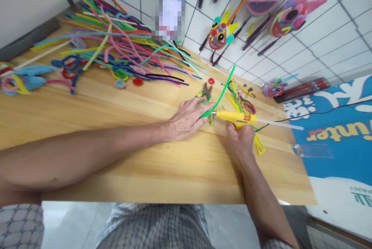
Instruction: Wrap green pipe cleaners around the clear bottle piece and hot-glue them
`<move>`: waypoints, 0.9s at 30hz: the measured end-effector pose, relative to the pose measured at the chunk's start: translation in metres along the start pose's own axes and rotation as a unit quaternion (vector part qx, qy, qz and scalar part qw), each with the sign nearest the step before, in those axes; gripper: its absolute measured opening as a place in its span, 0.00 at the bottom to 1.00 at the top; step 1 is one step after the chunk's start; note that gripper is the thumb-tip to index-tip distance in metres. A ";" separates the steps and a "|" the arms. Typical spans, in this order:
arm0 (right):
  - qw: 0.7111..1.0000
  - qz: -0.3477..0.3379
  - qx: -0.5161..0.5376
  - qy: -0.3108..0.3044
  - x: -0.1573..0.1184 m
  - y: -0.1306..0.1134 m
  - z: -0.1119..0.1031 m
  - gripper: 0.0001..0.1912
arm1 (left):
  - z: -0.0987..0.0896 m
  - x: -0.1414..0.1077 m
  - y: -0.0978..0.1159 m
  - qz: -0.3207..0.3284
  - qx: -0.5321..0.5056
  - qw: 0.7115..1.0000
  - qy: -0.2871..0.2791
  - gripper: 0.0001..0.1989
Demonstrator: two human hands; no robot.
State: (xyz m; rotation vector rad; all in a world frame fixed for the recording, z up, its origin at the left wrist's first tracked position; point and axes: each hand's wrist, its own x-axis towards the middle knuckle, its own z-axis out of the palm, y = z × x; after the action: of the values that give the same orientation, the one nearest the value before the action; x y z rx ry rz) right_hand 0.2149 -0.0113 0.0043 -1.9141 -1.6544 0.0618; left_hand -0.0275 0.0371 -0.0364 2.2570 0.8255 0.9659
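My left hand (pixel 188 119) is over the middle of the wooden table, its fingers closed on a green pipe cleaner (pixel 223 93). One end of the pipe cleaner is coiled at the fingertips; the rest sticks up and away to the right. My right hand (pixel 241 138) is wrapped round the grip of a yellow hot glue gun (pixel 235 117). Its metal nozzle points left and meets the green coil at my left fingertips. A clear glue stick (pixel 280 124) juts from the gun's back. Pliers (pixel 207 90) lie just beyond my left hand, partly hidden by it.
Many coloured pipe cleaners (pixel 130 47) are heaped at the back left. Red discs (pixel 211 81) lie near the pliers. Colourful animal-face ornaments (pixel 221 36) hang on the tiled wall. A black cord (pixel 325 110) crosses a blue printed board (pixel 343 136) on the right.
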 end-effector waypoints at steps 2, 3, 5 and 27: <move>1.000 -0.002 -0.005 0.006 0.000 0.000 0.000 0.15 | 0.000 0.000 0.000 0.000 -0.001 1.000 0.002 0.27; 1.000 -0.002 -0.007 0.009 0.000 0.000 0.000 0.15 | -0.001 0.000 0.000 0.000 -0.002 1.000 0.003 0.27; 1.000 -0.001 -0.008 0.010 0.000 0.000 0.001 0.15 | -0.001 -0.001 0.000 0.000 -0.004 1.000 0.003 0.27; 1.000 0.012 -0.004 0.009 0.001 0.003 0.003 0.15 | 0.000 0.000 -0.002 0.008 0.001 1.000 0.000 0.27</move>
State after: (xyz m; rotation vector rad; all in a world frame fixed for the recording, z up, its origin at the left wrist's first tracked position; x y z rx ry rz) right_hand 0.2167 -0.0094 0.0007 -1.9356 -1.6209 0.0472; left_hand -0.0281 0.0379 -0.0376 2.2677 0.8097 0.9718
